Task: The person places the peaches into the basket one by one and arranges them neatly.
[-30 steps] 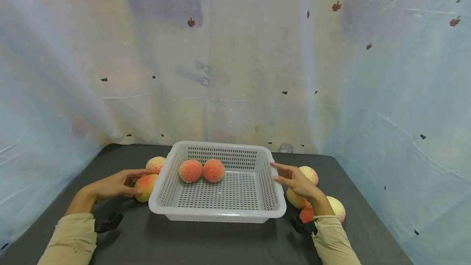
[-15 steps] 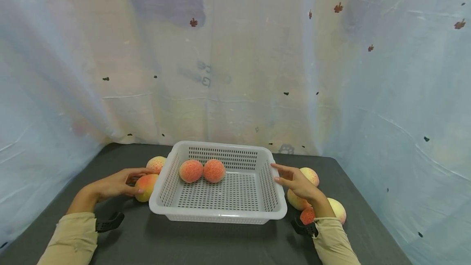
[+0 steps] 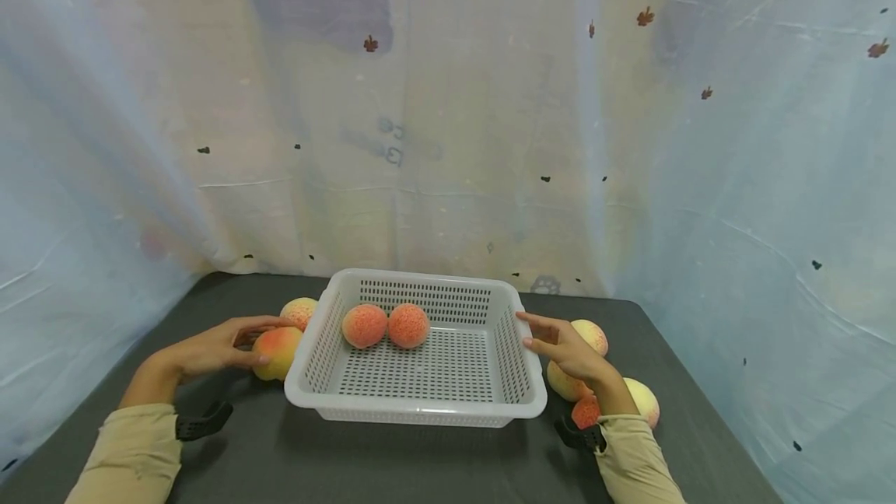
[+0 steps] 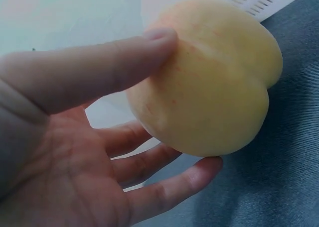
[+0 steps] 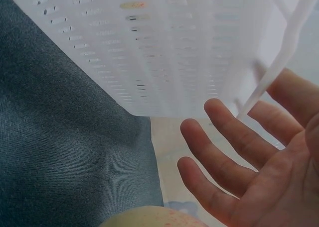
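My left hand [image 3: 213, 350] holds a yellow-red peach [image 3: 278, 353] just left of the white slotted plastic basket [image 3: 413, 412]. In the left wrist view, the thumb lies on one side of the peach [image 4: 214, 82] and fingertips touch its other side. Behind it sits a speckled peach [image 3: 299, 309], partly covered. Two orange-red peaches, a left one [image 3: 364, 326] and a right one [image 3: 409, 326], lie inside the basket. My right hand [image 3: 565, 344] rests its thumb and a finger on the basket's right rim, its other fingers loosely extended below.
Several more peaches lie beside and under my right forearm, among them a pale one [image 3: 642, 401], a back one [image 3: 591, 335] and a red one [image 3: 585, 412]. The dark table [image 3: 392, 465] ends at a hanging plastic sheet [image 3: 448, 224] behind and at both sides.
The left hand and its peach have shifted slightly left and up in the head view. The right hand stays on the basket rim, and the basket has hardly moved.
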The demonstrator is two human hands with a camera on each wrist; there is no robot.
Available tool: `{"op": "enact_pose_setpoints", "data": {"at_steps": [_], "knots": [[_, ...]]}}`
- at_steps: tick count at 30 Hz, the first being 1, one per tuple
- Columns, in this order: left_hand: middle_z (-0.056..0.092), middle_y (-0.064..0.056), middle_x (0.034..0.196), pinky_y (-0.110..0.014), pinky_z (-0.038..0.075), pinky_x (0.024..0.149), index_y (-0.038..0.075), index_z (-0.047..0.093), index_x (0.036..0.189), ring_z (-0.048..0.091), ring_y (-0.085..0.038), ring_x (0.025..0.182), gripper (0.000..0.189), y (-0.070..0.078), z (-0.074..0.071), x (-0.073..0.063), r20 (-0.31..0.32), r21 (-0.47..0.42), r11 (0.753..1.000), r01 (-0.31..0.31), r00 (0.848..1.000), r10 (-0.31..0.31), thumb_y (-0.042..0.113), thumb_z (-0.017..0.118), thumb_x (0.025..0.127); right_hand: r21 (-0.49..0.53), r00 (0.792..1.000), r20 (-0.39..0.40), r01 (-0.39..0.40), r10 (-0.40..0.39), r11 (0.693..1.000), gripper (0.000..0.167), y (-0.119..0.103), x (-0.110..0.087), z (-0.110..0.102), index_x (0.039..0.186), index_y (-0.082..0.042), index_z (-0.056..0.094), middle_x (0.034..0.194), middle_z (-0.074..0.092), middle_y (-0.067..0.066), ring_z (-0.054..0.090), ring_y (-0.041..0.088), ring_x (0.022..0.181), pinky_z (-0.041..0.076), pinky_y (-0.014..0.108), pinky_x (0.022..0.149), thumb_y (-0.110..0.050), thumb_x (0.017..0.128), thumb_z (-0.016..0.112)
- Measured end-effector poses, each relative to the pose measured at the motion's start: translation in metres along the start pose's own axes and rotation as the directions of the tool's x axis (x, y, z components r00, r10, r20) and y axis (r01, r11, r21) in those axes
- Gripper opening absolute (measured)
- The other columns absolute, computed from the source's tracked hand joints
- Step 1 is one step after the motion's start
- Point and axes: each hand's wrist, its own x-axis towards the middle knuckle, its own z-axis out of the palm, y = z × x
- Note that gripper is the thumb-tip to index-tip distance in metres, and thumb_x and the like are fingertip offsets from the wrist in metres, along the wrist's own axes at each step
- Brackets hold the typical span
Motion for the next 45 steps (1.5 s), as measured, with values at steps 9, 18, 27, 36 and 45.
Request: {"op": "enact_pose_setpoints", "data": {"at_steps": [9,18,27,36,45], "knots": [[0.035,-0.027,0.158,-0.042,0.053,0.088,0.010,0.038,0.155,0.043,-0.047,0.137,0.063,0.000,-0.005,-0.003,-0.077,-0.034,0.999,-0.025,0.997,0.023,0.020,0.064,0.099,0.003,1.000,0.001,-0.002,0.002,1.000,0.062,0.002,-0.002,-0.001,0.155,0.008,0.029,0.151,0.044,0.034,0.050,0.051,0.134,0.054,0.032,0.100,-0.014,0.104,0.057],[0.040,-0.024,0.154,-0.048,0.053,0.087,0.012,0.036,0.156,0.053,-0.021,0.122,0.063,0.006,-0.007,-0.001,-0.184,-0.029,0.999,-0.046,0.982,0.040,0.021,0.062,0.100,0.018,1.000,-0.004,0.011,-0.011,1.000,0.062,0.000,-0.003,-0.004,0.155,0.008,0.029,0.151,0.044,0.034,0.050,0.051,0.133,0.053,0.027,0.099,-0.012,0.104,0.057],[0.050,0.018,0.136,-0.036,0.055,0.085,0.014,0.036,0.156,0.055,0.005,0.112,0.059,0.021,-0.016,-0.007,-0.295,-0.010,0.994,-0.112,0.950,0.105,0.018,0.060,0.102,0.016,1.000,-0.002,0.013,-0.013,1.000,0.061,-0.003,0.003,-0.006,0.155,0.007,0.030,0.154,0.041,0.031,0.046,0.050,0.138,0.051,0.038,0.105,-0.012,0.104,0.057],[0.050,0.016,0.135,-0.027,0.055,0.083,0.013,0.039,0.155,0.050,0.009,0.114,0.059,0.043,-0.019,-0.009,-0.353,0.071,0.989,-0.133,0.924,0.150,0.021,0.062,0.102,0.023,1.000,0.004,-0.008,0.008,1.000,0.061,-0.004,0.003,-0.004,0.156,0.006,0.029,0.151,0.044,0.033,0.050,0.050,0.134,0.053,0.037,0.102,-0.013,0.104,0.056],[0.048,-0.008,0.144,-0.037,0.055,0.086,0.017,0.038,0.156,0.054,-0.029,0.127,0.059,0.070,-0.016,0.002,-0.343,0.151,0.977,-0.149,0.919,0.193,0.022,0.061,0.102,0.028,1.000,0.004,-0.020,0.020,0.999,0.063,0.000,0.000,-0.001,0.156,0.005,0.029,0.154,0.041,0.031,0.047,0.050,0.137,0.052,0.036,0.103,-0.015,0.104,0.057]]}}
